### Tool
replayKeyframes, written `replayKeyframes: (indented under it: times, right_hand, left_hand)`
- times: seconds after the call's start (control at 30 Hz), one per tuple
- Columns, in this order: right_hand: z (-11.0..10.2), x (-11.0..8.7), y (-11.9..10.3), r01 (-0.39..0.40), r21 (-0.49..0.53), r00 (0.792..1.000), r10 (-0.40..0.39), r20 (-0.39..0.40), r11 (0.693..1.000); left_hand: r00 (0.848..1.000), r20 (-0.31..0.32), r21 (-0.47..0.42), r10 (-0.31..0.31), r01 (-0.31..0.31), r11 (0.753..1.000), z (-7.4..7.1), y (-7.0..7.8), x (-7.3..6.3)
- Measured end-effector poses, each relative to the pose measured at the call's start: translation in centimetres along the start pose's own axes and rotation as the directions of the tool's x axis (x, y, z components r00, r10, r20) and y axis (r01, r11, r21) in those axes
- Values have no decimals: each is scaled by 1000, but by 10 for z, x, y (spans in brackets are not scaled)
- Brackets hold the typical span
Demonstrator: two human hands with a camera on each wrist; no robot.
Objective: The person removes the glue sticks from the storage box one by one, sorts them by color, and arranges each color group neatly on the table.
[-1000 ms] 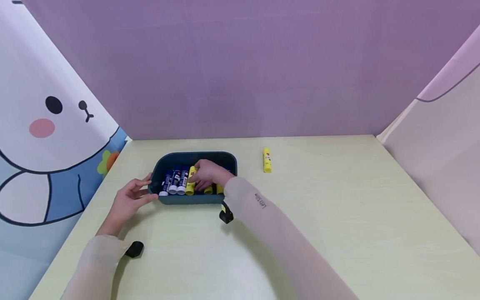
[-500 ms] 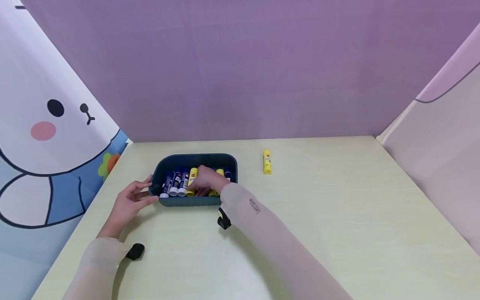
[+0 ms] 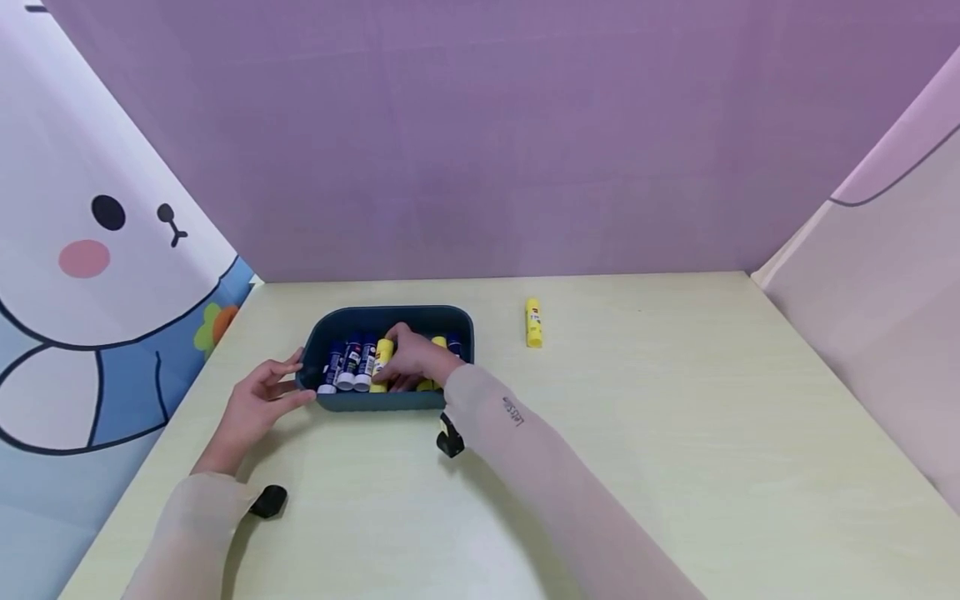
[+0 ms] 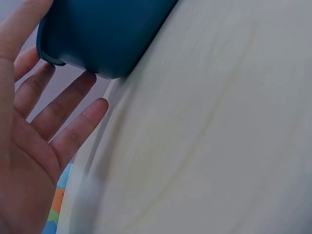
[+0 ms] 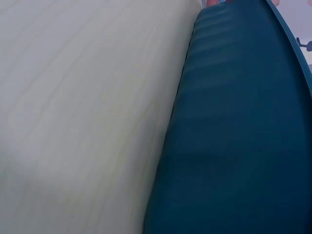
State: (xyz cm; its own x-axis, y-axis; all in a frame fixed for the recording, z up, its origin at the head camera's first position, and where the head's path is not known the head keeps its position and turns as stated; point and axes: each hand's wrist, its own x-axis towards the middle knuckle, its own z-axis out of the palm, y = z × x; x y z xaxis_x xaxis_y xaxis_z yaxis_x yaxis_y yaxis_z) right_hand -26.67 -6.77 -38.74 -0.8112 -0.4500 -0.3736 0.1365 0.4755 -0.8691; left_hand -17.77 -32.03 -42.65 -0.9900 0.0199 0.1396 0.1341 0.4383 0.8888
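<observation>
A dark teal bin [image 3: 382, 402] holds a row of tube-shaped glue sticks. Several are dark blue with white ends, like the blue glue stick [image 3: 349, 363] near its left end. In the head view my right hand [image 3: 414, 357] reaches inside, thumb and index finger at the two ends of a yellow glue stick [image 3: 382, 358]. More yellow and blue sticks show partly past that hand. My left hand [image 3: 258, 398] holds the bin's left end, thumb on the near side, other fingers [image 4: 70, 105] spread along the end wall.
One yellow glue stick [image 3: 533, 323] lies alone on the pale wooden table [image 3: 675, 433], right of the bin. A purple backdrop [image 3: 525, 150] rises at the table's far edge. Printed cloth [image 3: 127, 317] with a cartoon figure hangs along the left.
My right hand has shifted slightly within the bin, uncovering more yellow and blue sticks on its right. The yellow stick between its fingers has shifted a little. My left hand stays put.
</observation>
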Motion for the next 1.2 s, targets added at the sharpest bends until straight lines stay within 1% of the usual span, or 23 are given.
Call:
replayKeyframes:
  times: [0.17,0.27,0.53,0.67,0.87,1.2]
  right_hand:
    - [-1,-1,0,15,-6,1000,-15,18,1000]
    - [-2,-2,-1,22,5,999,-22,34,1000]
    - [-7,0,1,40,64,996,-44,77,997]
    - [-10,1,0,47,124,995,-58,86,991]
    - [-20,0,-2,75,217,992,-95,84,973]
    - [-37,-6,-5,128,278,986,-151,63,952]
  left_hand:
    - [1000,4,-8,-7,7,1000,0,-1,1]
    - [1000,4,-14,-1,1,1000,0,-2,1]
    - [1000,3,-20,10,-10,1000,1,-1,0]
    - [1000,3,-22,17,-17,1000,1,0,0]
    - [1000,5,-22,30,-30,999,1,0,0]
    - [1000,-3,2,-2,2,1000,1,0,0]
